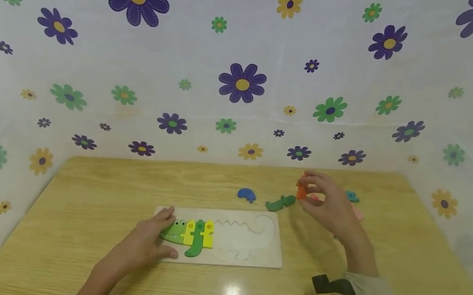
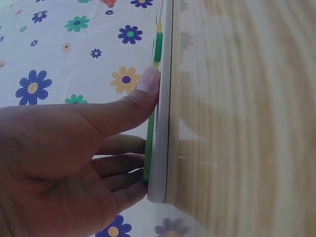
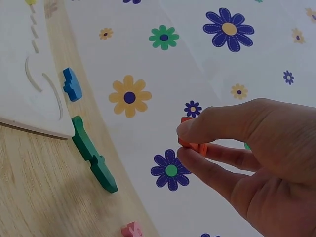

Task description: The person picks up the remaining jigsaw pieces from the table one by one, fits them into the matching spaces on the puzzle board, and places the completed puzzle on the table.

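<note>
A pale wooden puzzle board (image 1: 249, 245) lies on the table, its outline of a crocodile partly filled. At its left end sit a green crocodile head piece (image 1: 173, 234), a yellow piece (image 1: 189, 233), a green piece with a leg (image 1: 196, 239) and another yellow piece (image 1: 208, 236). My left hand (image 1: 143, 238) rests on the board's left end, thumb and fingertips touching the head piece and board. Above the table, right of the board, my right hand (image 1: 333, 206) pinches a small orange puzzle piece (image 3: 185, 140) between thumb and fingers.
Behind the board lie a blue piece (image 1: 247, 194) and a long green piece (image 1: 279, 203). A teal piece (image 1: 352, 196) and a pink piece (image 1: 358, 214) are partly hidden by the right hand. A flower-printed white cloth (image 1: 196, 48) stands along the table's back and sides.
</note>
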`<move>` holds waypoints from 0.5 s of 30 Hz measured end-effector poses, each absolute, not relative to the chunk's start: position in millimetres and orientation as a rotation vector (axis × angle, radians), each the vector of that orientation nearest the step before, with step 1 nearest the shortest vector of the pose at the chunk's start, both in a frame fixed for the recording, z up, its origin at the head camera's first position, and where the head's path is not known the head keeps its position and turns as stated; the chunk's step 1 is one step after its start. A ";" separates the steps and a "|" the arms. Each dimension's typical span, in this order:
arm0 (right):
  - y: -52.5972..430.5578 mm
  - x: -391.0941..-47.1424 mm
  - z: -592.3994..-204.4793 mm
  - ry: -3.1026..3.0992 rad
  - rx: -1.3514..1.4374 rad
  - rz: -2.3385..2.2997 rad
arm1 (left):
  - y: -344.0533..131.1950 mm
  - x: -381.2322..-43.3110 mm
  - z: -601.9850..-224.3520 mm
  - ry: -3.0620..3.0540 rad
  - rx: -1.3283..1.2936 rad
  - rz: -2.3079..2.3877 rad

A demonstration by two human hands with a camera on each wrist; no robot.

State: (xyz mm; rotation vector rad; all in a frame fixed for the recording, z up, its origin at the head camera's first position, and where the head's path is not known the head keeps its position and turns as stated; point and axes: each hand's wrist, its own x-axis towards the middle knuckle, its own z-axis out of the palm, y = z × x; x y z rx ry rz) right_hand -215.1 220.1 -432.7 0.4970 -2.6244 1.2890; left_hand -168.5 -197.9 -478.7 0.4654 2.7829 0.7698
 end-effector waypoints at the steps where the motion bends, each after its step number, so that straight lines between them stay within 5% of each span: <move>1: 219.8 -215.2 -432.4 -2.620 0.501 1.284 | -197.9 -168.5 -479.4 2.784 0.467 0.768; 15: 210.2 -211.9 -428.5 -2.593 0.551 1.343 | -198.2 -168.7 -479.3 2.786 0.474 0.793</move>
